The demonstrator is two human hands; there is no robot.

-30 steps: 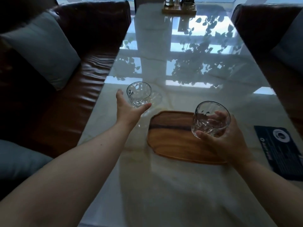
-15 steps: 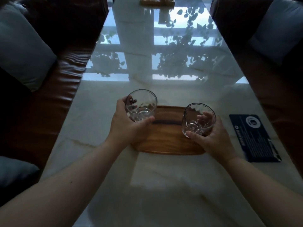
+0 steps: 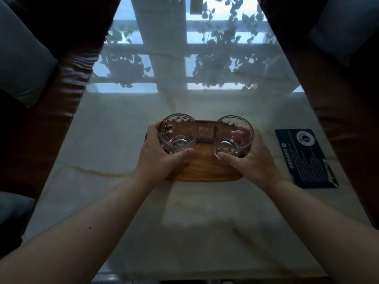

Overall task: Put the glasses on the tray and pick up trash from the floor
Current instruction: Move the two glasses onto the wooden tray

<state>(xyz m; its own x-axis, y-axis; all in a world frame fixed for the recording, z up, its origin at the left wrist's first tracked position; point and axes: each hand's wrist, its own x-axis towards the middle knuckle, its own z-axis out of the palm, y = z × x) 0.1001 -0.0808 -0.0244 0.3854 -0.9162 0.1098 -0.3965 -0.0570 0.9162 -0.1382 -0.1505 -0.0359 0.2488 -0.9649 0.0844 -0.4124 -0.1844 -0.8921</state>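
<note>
Two clear faceted glasses stand upright on the wooden tray [image 3: 205, 171] in the middle of the marble table. My left hand [image 3: 158, 158] wraps around the left glass [image 3: 177, 133], thumb at the front and fingers behind it. My right hand [image 3: 251, 158] grips the right glass [image 3: 233, 136] the same way, its fingers showing through the glass wall. Both glasses are empty and sit side by side, a small gap apart. No floor or trash is in view.
A dark blue printed card [image 3: 303, 156] lies on the glossy marble table [image 3: 131, 124] to the right of the tray. Brown leather sofas with grey cushions [image 3: 22, 56] flank the table on both sides. The tabletop mirrors a window and leaves.
My left hand lifted the left glass off the table and brought it right onto the tray. My right hand lowered the right glass onto the tray. The camera tilted further down.
</note>
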